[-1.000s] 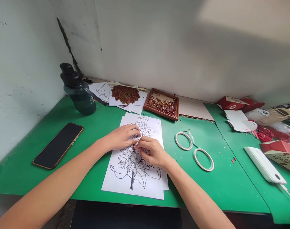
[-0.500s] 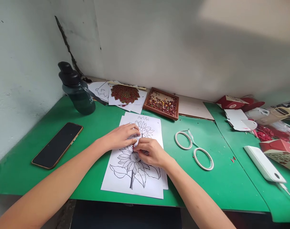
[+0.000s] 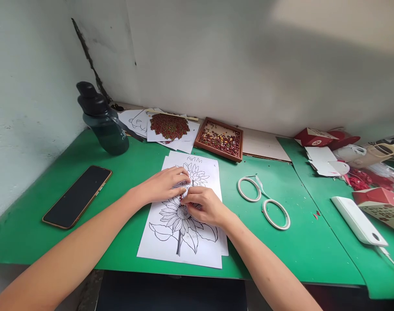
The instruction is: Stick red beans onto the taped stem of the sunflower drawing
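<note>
A sheet of white paper (image 3: 164, 251) with a printed sunflower (image 3: 184, 212) lies on the green table, overlapping another sheet. A few small red beans (image 3: 181, 198) sit on an upper petal, right at my fingertips. My left hand (image 3: 167, 185) rests on the paper's upper left part, fingers loosely bent and thumb apart from them. From the right, my right hand (image 3: 205, 205) pinches thumb and forefinger together beside those beans. Whatever is in that pinch is too small and covered to make out.
Behind the paper are a wooden tray (image 3: 201, 144) of mixed beans and a pile of beans (image 3: 169, 126) on paper. A phone (image 3: 77, 196) and dark bottle (image 3: 102, 125) stand left. Tape rolls (image 3: 277, 214), a white device (image 3: 359, 221) and red boxes (image 3: 380, 203) occupy the right.
The view has shifted very slightly. My right fingertips have moved only a little at the petal; my left hand stays in place on the paper.
</note>
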`<action>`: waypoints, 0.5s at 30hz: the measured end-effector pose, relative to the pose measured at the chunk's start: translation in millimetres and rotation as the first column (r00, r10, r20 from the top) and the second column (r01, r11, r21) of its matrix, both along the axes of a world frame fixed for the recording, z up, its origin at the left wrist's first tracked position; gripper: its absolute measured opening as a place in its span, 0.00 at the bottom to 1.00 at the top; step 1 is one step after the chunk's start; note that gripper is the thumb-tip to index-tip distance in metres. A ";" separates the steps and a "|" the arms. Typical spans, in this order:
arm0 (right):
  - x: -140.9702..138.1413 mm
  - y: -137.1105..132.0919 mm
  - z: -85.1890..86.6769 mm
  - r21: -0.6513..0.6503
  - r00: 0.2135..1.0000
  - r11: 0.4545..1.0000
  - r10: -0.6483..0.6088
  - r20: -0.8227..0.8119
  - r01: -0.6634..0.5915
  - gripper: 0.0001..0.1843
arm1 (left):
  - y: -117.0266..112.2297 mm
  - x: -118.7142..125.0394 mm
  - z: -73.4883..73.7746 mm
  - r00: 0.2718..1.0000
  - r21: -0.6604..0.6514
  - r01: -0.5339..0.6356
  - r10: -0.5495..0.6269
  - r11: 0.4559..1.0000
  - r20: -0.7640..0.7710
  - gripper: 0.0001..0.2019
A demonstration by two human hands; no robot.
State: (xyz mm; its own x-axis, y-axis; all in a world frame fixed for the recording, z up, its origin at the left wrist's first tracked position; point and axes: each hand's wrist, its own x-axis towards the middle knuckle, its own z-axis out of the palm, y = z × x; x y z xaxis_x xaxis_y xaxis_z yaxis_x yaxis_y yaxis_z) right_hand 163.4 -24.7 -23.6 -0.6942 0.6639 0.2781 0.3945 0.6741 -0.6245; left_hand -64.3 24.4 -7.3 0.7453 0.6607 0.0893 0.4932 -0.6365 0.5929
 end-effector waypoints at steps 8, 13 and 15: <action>-0.1 -0.4 2.5 0.004 1.000 1.000 0.000 0.024 0.000 0.16 | 0.2 0.4 0.0 1.000 -0.006 -0.002 0.002 1.000 0.003 0.11; -0.1 -0.4 2.1 0.005 0.999 1.000 0.002 0.035 -0.003 0.16 | 0.1 1.0 0.7 1.000 -0.001 0.001 -0.001 1.000 -0.002 0.11; 0.1 -0.4 1.4 0.006 0.999 1.000 0.002 0.037 -0.002 0.15 | 0.1 1.1 1.3 1.000 -0.002 0.005 -0.005 1.000 -0.001 0.11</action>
